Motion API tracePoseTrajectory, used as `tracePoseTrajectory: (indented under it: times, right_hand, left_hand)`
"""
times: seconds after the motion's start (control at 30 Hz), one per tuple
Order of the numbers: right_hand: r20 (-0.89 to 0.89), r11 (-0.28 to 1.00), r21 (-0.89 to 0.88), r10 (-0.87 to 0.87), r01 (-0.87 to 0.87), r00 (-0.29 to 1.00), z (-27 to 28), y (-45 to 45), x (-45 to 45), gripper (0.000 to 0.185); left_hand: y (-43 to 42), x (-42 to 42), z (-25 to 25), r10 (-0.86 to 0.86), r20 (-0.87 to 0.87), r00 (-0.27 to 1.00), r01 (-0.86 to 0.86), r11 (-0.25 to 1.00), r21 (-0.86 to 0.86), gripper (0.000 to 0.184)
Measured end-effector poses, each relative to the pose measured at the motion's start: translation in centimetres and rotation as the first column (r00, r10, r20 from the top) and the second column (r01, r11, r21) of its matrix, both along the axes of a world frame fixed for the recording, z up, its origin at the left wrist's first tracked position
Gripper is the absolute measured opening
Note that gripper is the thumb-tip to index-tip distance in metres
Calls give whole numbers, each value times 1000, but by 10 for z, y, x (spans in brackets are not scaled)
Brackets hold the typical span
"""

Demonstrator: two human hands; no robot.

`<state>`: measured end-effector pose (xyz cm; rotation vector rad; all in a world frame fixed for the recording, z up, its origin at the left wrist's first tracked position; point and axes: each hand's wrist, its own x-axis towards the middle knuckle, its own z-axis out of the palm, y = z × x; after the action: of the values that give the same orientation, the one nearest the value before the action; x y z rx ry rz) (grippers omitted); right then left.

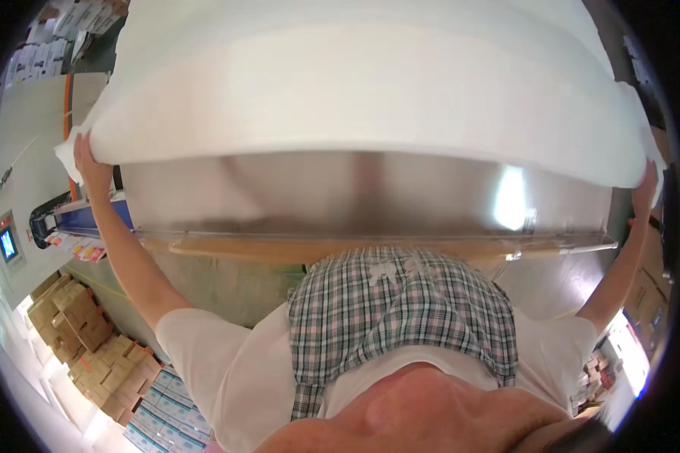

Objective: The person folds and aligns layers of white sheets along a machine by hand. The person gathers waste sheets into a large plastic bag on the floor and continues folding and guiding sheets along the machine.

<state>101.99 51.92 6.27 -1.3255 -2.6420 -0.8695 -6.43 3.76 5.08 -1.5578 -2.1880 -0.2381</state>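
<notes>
Left grip [89, 164] and right grip [645, 187] clasp one white sheet [355, 90] at two edges.

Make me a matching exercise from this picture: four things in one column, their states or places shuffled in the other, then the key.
Things:
1. White sheet
2. Apron
3. Small screen
4. Brown boxes

States or places:
A. Lit blue
B. Held at opposite sides by the left hand and right hand
C. Stacked at the picture's lower left
D. Checked pattern, worn over a white shirt

Pairs: 1-B, 2-D, 3-A, 4-C
</notes>
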Motion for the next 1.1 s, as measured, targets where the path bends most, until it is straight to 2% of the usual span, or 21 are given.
tracePoseTrajectory:
  times: [0.03, 0.07, 0.1, 0.17, 0.23, 0.3, 0.4, 0.53, 0.63, 0.7, 0.73, 0.77, 0.8, 0.83, 0.87, 0.9, 0.93, 0.97, 1.0, 1.03, 1.1]
  right_hand:
    - [-9, 999, -46, 0, -1, 1000, -9, -25, 2, 45]
    - [-44, 992, -98, -86, 82, 995, -21, -46, 1, 44]
    - [-44, 991, -105, -91, 86, 995, -31, -69, -3, 44]
    - [-143, 963, -266, -75, 35, 987, -48, -116, -21, 46]
    - [-138, 947, -303, -156, 108, 978, -60, -157, -45, 48]
    - [-125, 924, -336, -235, 182, 964, -74, -190, -54, 50]
    - [-119, 866, -405, -368, 293, 922, -95, -228, -69, 47]
    - [-41, 826, -452, -397, 337, 917, -100, -238, -67, 46]
    - [79, 787, -522, -339, 329, 937, -84, -214, -62, 49]
    - [268, 690, -639, -215, 340, 939, -81, -185, -41, 52]
    - [256, 644, -702, -170, 304, 952, -89, -162, -27, 61]
    - [263, 640, -706, -161, 304, 951, -87, -142, -34, 61]
    - [385, 498, -753, -197, 430, 902, -82, -117, -42, 67]
    - [504, 343, -765, -209, 545, 838, -84, -92, -55, 73]
    - [545, 267, -783, -138, 561, 827, -102, -57, -57, 86]
    - [546, 265, -786, -125, 558, 829, -121, -36, -72, 86]
    - [708, 236, -685, -7, 689, 706, -140, -20, -93, 87]
    - [831, 242, -554, 105, 797, 546, -153, -3, -110, 89]
    - [882, 290, -471, 172, 833, 438, -163, 14, -93, 89]
    - [884, 305, -467, 173, 830, 434, -155, 17, -107, 89]
    - [892, 174, -452, 87, 875, 444, -130, 4, -126, 79]
  left_hand:
    - [-16, 8, -3, 21, -1, 1000, -21, 999, -47, 50]
    - [-32, 16, -9, -16, 47, 999, 19, 998, -66, 49]
    - [-47, 28, -16, 8, 68, 998, -2, 996, -90, 49]
    - [-79, 48, -32, 57, 111, 992, -41, 989, -143, 49]
    - [-110, 63, -50, 75, 134, 988, -51, 983, -175, 50]
    - [-135, 81, -65, 198, 174, 965, -145, 950, -275, 50]
    - [-164, 97, -81, 223, 222, 949, -137, 928, -347, 51]
    - [-167, 102, -76, 291, 210, 934, -179, 885, -431, 52]
    - [-151, 96, -57, 358, 215, 908, -199, 823, -532, 54]
    - [-144, 68, -51, 245, 167, 955, -68, 729, -681, 54]
    - [-143, 34, -65, 302, 149, 942, -77, 625, -777, 62]
    - [-113, 37, -54, 392, 157, 906, -68, 502, -862, 67]
    - [-81, 41, -43, 480, 151, 864, -46, 374, -926, 73]
    - [-68, 19, -60, 539, 97, 836, -77, 290, -954, 84]
    - [-67, -19, -88, 476, 127, 870, -13, 280, -960, 74]
    - [-42, -21, -103, 568, 191, 800, 12, 303, -953, 68]
    - [-17, -14, -111, 648, 256, 717, 31, 338, -941, 63]
    - [-3, -7, -112, 655, 263, 708, 21, 353, -935, 63]
    - [11, 3, -110, 616, 248, 748, 7, 366, -930, 58]
    - [21, 14, -108, 576, 227, 785, -5, 373, -928, 55]
    - [28, 36, -102, 602, 268, 752, 28, 376, -926, 52]
